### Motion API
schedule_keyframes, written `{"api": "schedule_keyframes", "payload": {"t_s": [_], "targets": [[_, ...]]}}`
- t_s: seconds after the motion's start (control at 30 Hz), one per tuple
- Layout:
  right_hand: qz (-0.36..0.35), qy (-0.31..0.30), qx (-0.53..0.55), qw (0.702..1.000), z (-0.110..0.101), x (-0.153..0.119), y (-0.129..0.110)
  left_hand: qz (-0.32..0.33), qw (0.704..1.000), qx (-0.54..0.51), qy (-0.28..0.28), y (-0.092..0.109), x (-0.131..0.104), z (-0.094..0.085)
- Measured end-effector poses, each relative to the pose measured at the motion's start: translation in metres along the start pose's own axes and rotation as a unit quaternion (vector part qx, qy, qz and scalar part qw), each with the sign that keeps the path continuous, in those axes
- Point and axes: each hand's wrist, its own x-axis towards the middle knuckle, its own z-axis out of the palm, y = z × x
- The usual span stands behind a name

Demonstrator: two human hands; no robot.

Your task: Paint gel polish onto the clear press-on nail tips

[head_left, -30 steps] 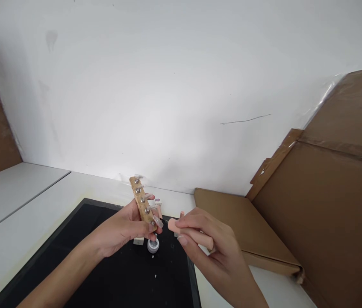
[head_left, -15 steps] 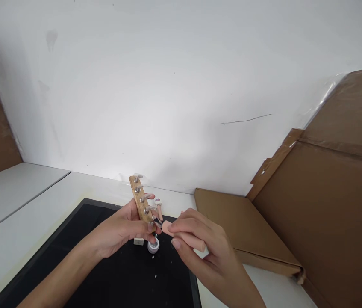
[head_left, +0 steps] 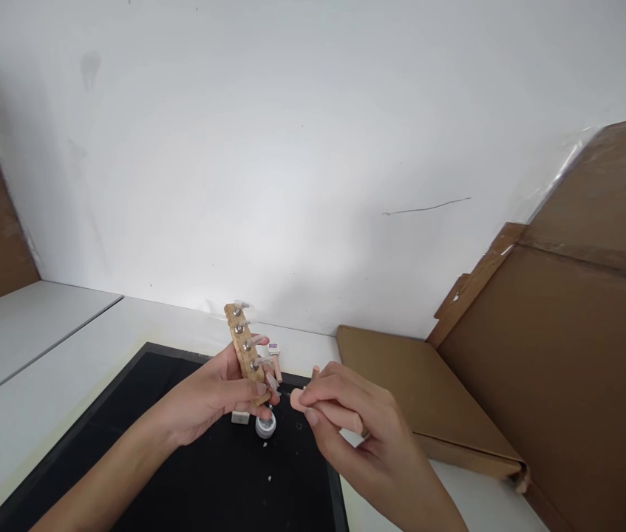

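Observation:
My left hand (head_left: 229, 391) is closed round a light wooden strip (head_left: 243, 343) fitted with a row of silver balls. Clear nail tips (head_left: 260, 362) stick out from these to the right. The strip leans, its lower end between thumb and fingers. Across from it, my right hand (head_left: 357, 421) grips a pink-handled brush (head_left: 340, 416), whose thin tip points left, a small gap from the lowest nail tip (head_left: 273, 382). Another pink rod end (head_left: 315, 372) shows above the right fingers; what it belongs to is hidden.
Below the left hand, a small round jar (head_left: 265, 425) and a pale block (head_left: 240, 418) sit on a black mat (head_left: 196, 480) with white crumbs. Behind the hands lies a pink stick with a white top (head_left: 275, 358). A flat cardboard box (head_left: 423, 391) lies at right, before a white wall.
My right hand has drawn the brush slightly right and down, away from the lowest nail tip, which it overlapped before. The left hand and strip have hardly moved.

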Motion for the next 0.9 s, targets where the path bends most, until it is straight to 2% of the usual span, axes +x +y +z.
{"api": "schedule_keyframes", "payload": {"t_s": [0.2,0.5,0.77,0.9], "targets": [[-0.023,0.035,0.020,0.999,0.0009,-0.0009,0.0006,0.002,1.000,0.011,0.007,0.0009,-0.0001,0.0004],[-0.015,-0.007,-0.006,1.000,0.0045,0.0034,-0.0036,-0.002,1.000,0.013,0.003,0.0036,-0.0003,0.0059],[-0.005,0.002,-0.023,1.000,0.0042,0.0021,-0.0046,-0.013,1.000,0.016,0.022,0.0017,-0.0002,0.0054],[-0.016,0.022,0.005,1.000,0.0046,0.0005,-0.0042,-0.011,1.000,0.014,0.015,0.0003,0.0003,0.0033]]}}
